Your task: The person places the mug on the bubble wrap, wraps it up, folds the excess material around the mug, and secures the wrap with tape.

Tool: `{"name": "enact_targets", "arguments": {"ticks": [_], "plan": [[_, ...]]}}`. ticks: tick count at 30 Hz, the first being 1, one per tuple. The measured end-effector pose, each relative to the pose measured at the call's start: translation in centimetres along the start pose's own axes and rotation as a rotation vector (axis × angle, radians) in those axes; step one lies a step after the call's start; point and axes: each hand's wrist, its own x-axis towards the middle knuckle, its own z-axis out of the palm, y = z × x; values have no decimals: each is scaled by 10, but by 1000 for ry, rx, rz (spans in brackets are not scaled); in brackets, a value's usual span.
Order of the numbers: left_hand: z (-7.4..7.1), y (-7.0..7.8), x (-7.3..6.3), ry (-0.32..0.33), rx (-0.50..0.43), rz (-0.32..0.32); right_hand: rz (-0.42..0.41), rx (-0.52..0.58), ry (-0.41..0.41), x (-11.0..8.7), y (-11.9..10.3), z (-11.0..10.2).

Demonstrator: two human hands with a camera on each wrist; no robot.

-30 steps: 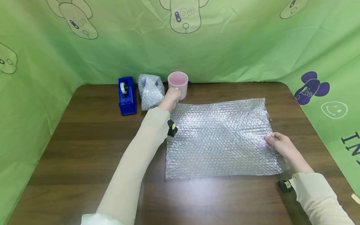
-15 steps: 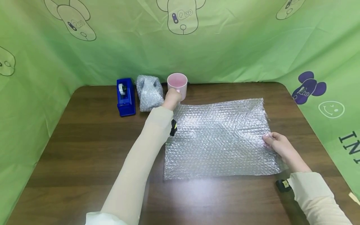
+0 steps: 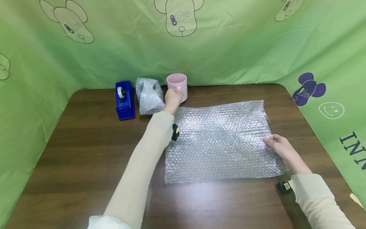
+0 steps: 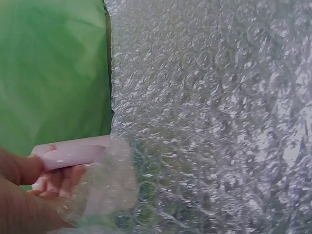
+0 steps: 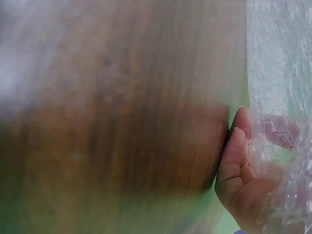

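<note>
At the back of the table, a pink mug (image 3: 177, 83) stands upright, its handle toward the person. My left hand (image 3: 172, 98) grips that handle; in the left wrist view the thumb and curled fingers close around the handle (image 4: 73, 152). A sheet of clear bubble wrap (image 3: 217, 143) lies spread flat in front of the mug. My right hand (image 3: 280, 147) pinches its right edge between thumb and fingers. In the right wrist view, bubble wrap (image 5: 280, 58) partly covers that hand.
Left of the mug sits a bubble-wrapped bundle (image 3: 149, 96), its contents unclear. A blue tape dispenser (image 3: 125, 100) stands farther left. Green printed cloth (image 3: 120, 57) hangs behind and beside the wooden table (image 3: 85, 152).
The head view has shifted slightly, so everything sits a little farther left. My left hand has moved slightly right against the mug, with more handle showing. The right hand keeps its pinch.
</note>
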Motion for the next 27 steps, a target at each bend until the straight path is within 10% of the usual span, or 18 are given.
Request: {"name": "enact_targets", "arguments": {"ticks": [13,27], "plan": [[-10,3,-7,51,-323,182,-3,-12,1,2,1,0],[-21,-4,-54,-159,-463,313,0,-32,7,4,2,-1]]}}
